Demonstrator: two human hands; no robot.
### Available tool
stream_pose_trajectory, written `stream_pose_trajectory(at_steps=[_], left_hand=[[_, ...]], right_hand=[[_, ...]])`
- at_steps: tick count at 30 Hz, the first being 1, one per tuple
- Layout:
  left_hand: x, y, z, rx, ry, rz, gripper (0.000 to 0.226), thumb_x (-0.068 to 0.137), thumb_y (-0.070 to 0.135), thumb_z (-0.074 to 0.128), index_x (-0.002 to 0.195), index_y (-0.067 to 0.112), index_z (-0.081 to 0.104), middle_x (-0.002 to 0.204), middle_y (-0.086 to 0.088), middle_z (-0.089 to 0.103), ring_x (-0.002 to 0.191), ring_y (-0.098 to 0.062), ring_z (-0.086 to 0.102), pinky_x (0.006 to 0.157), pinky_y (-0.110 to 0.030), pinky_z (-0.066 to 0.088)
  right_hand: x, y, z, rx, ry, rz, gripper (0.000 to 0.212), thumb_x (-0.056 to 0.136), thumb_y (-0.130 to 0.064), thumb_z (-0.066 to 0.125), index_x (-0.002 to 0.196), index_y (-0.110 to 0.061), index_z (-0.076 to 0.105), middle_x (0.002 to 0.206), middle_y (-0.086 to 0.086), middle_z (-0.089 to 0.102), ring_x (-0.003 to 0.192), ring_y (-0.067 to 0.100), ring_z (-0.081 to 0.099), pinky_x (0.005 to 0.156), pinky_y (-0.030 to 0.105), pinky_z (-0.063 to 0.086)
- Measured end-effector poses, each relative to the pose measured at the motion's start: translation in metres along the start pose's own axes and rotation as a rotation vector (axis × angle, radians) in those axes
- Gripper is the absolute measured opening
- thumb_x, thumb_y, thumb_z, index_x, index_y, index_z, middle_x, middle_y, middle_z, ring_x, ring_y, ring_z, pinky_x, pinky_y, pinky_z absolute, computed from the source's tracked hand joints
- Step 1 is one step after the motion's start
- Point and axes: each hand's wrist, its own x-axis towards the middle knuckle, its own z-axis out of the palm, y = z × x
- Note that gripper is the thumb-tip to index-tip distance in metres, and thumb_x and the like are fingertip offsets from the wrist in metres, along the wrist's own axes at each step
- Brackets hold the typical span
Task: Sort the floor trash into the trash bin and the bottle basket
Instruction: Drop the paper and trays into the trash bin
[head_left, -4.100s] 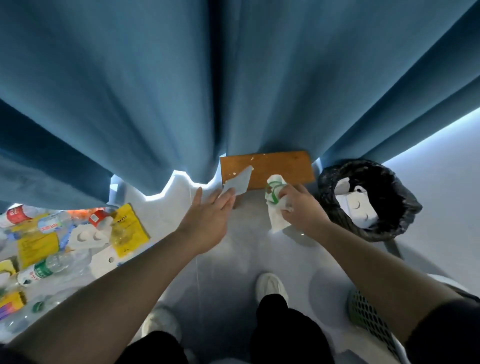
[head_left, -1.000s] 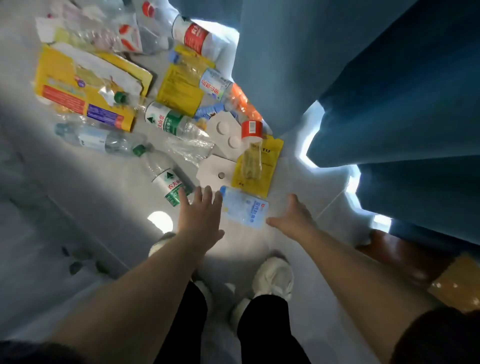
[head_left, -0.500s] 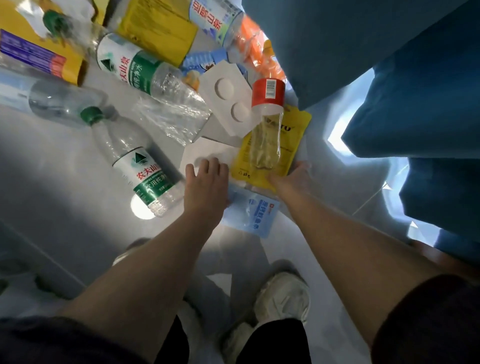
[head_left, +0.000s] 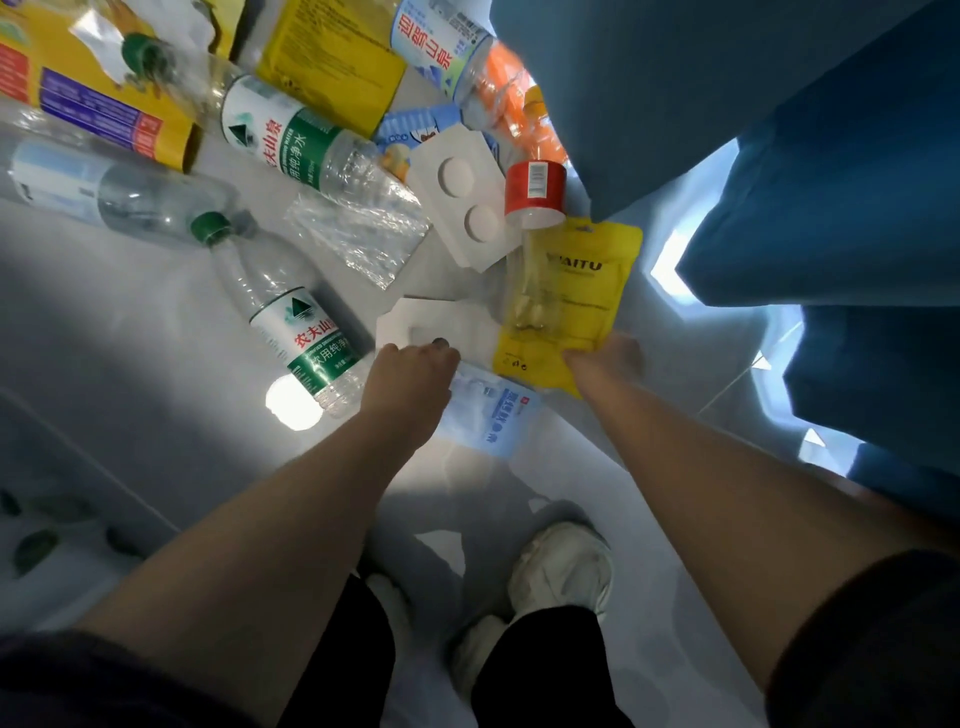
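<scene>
Trash lies spread on the grey floor in front of me. My left hand curls its fingers over the near edge of a white card insert, and a blue packet lies partly under that hand. My right hand pinches the lower edge of a yellow pouch. A clear bottle with a red label lies on top of that pouch. Beside my left hand lies a green-labelled water bottle. Neither the trash bin nor the bottle basket is in view.
Farther off lie another white card with two round holes, a clear plastic bag, several more bottles and yellow packaging. A blue curtain hangs close on the right. My shoes stand just below the hands.
I have turned from the bin to the pile and bent closer. My left hand's fingers went from flat to curled on the white card; my right hand closed on the yellow pouch's edge.
</scene>
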Motion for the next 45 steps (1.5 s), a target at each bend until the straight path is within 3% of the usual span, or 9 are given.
stream_pose_trajectory(at_steps=[9, 16, 20, 23, 26, 30, 39, 42, 45], left_hand=[[-0.008, -0.002, -0.033, -0.097, -0.058, 0.040, 0.022, 0.089, 0.020, 0.062, 0.104, 0.010, 0.049, 0.094, -0.008, 0.064, 0.078, -0.024, 0.061, 0.062, -0.031, 0.041], [0.035, -0.005, -0.012, -0.242, 0.050, -0.256, 0.069, 0.081, 0.023, 0.074, 0.131, 0.015, 0.027, 0.096, -0.012, 0.063, 0.085, -0.030, 0.064, 0.068, -0.039, 0.050], [0.046, -0.011, -0.002, -0.190, 0.071, -0.293, 0.051, 0.082, 0.018, 0.072, 0.118, 0.014, 0.036, 0.092, -0.010, 0.064, 0.082, -0.031, 0.064, 0.060, -0.034, 0.041], [0.043, -0.012, -0.006, -0.141, 0.086, -0.323, 0.042, 0.083, 0.019, 0.071, 0.108, 0.015, 0.037, 0.078, -0.007, 0.058, 0.072, -0.030, 0.061, 0.057, -0.033, 0.038], [0.033, -0.011, -0.022, -0.167, 0.083, -0.316, 0.036, 0.083, 0.026, 0.071, 0.100, 0.015, 0.042, 0.067, -0.001, 0.043, 0.063, -0.024, 0.049, 0.056, -0.032, 0.038], [0.003, -0.012, -0.057, -0.204, -0.004, -0.340, 0.028, 0.084, 0.036, 0.068, 0.092, 0.014, 0.052, 0.077, -0.006, 0.053, 0.074, -0.027, 0.054, 0.060, -0.032, 0.037], [-0.135, 0.005, -0.200, -0.502, 0.002, -0.373, 0.024, 0.081, 0.031, 0.072, 0.087, 0.013, 0.059, 0.085, -0.005, 0.063, 0.081, -0.024, 0.060, 0.064, -0.029, 0.043], [-0.179, 0.006, -0.259, -0.532, 0.007, -0.371, 0.034, 0.076, 0.034, 0.077, 0.096, 0.012, 0.061, 0.090, -0.004, 0.065, 0.078, -0.020, 0.058, 0.063, -0.028, 0.042], [-0.215, 0.005, -0.313, -0.467, -0.199, -0.394, 0.051, 0.070, 0.038, 0.082, 0.103, 0.007, 0.059, 0.095, -0.008, 0.063, 0.087, -0.023, 0.061, 0.068, -0.028, 0.045]], right_hand=[[-0.028, 0.029, -0.053, -0.056, 0.019, -0.004, 0.024, 0.087, -0.022, 0.062, 0.105, -0.007, 0.065, 0.106, 0.017, 0.066, 0.100, 0.036, 0.060, 0.082, 0.039, 0.049], [0.013, 0.039, -0.023, -0.094, 0.017, -0.102, 0.026, 0.085, -0.016, 0.062, 0.106, -0.002, 0.065, 0.107, 0.023, 0.061, 0.095, 0.035, 0.058, 0.077, 0.036, 0.046], [0.028, 0.038, -0.009, -0.148, 0.049, -0.110, 0.025, 0.085, -0.019, 0.058, 0.105, -0.004, 0.064, 0.111, 0.021, 0.056, 0.082, 0.025, 0.043, 0.069, 0.029, 0.036], [0.025, 0.041, -0.011, -0.154, 0.040, -0.093, 0.028, 0.084, -0.021, 0.059, 0.104, -0.003, 0.064, 0.107, 0.022, 0.056, 0.092, 0.034, 0.054, 0.078, 0.037, 0.049], [0.012, 0.042, -0.026, -0.150, 0.038, -0.088, 0.020, 0.085, -0.017, 0.059, 0.099, -0.003, 0.065, 0.101, 0.020, 0.061, 0.085, 0.033, 0.058, 0.070, 0.033, 0.046], [-0.027, 0.040, -0.059, -0.160, 0.022, -0.071, 0.009, 0.089, -0.017, 0.056, 0.092, -0.010, 0.061, 0.094, 0.014, 0.064, 0.081, 0.028, 0.056, 0.068, 0.032, 0.045], [-0.192, -0.013, -0.156, 0.026, -0.010, 0.052, 0.020, 0.085, -0.012, 0.059, 0.104, -0.008, 0.065, 0.108, 0.017, 0.067, 0.099, 0.036, 0.062, 0.080, 0.036, 0.048], [-0.254, -0.033, -0.187, 0.126, -0.033, 0.053, 0.019, 0.084, -0.015, 0.062, 0.102, -0.010, 0.066, 0.107, 0.015, 0.068, 0.097, 0.033, 0.063, 0.073, 0.029, 0.044], [-0.309, -0.042, -0.216, 0.195, -0.040, 0.035, 0.009, 0.083, -0.016, 0.064, 0.092, -0.014, 0.064, 0.104, 0.014, 0.069, 0.093, 0.032, 0.063, 0.070, 0.028, 0.043]])
